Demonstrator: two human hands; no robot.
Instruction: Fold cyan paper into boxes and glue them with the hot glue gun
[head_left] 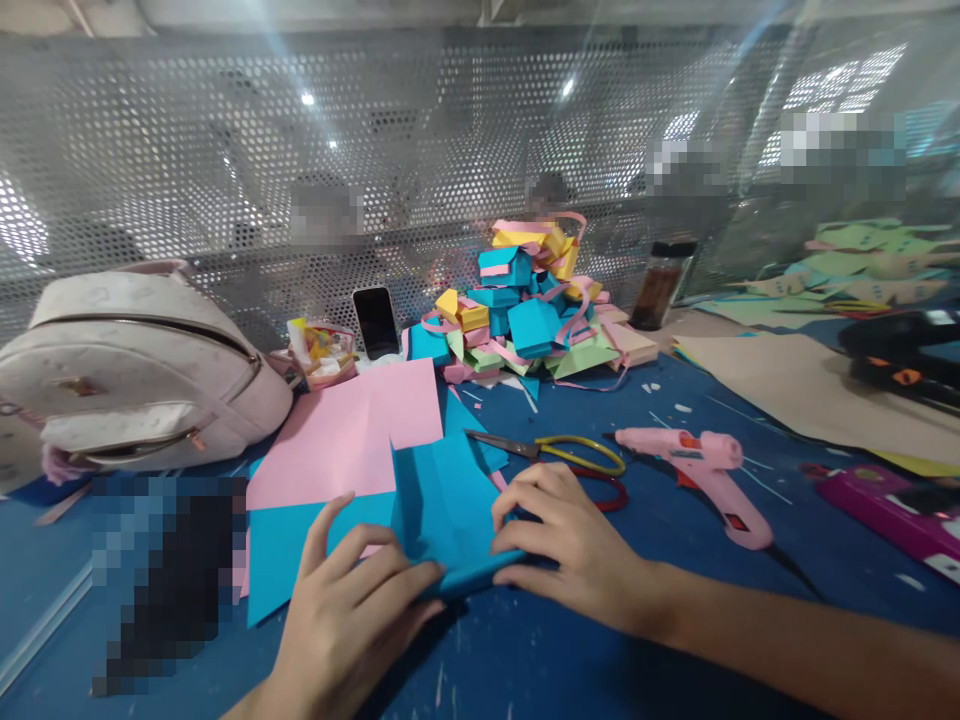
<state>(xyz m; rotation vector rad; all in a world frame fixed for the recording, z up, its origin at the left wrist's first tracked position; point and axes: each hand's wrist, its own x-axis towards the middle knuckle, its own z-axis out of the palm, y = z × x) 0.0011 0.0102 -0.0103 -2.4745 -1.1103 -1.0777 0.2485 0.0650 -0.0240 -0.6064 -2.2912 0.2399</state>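
Note:
A blue sheet of paper (442,495), partly folded with raised creased sides, lies in front of me. My left hand (360,590) grips its near left edge, index finger and thumb along the fold, other fingers spread above. On the near right side my right hand (566,545) pinches the same paper's folded edge between thumb and fingers. Beneath and behind it are pink paper (345,425) and another blue sheet (289,540). Scissors (577,450) with yellow and red handles lie just beyond my right hand. A pink glue gun (690,455) rests to the right.
Folded paper boxes (532,325) are piled at the back, near a phone (376,322) and a dark jar (662,285). A white backpack (150,370) stands left. Brown paper (787,390), a black tool (907,360) and a magenta case (892,515) lie right. A perforated metal panel (420,150) rises behind.

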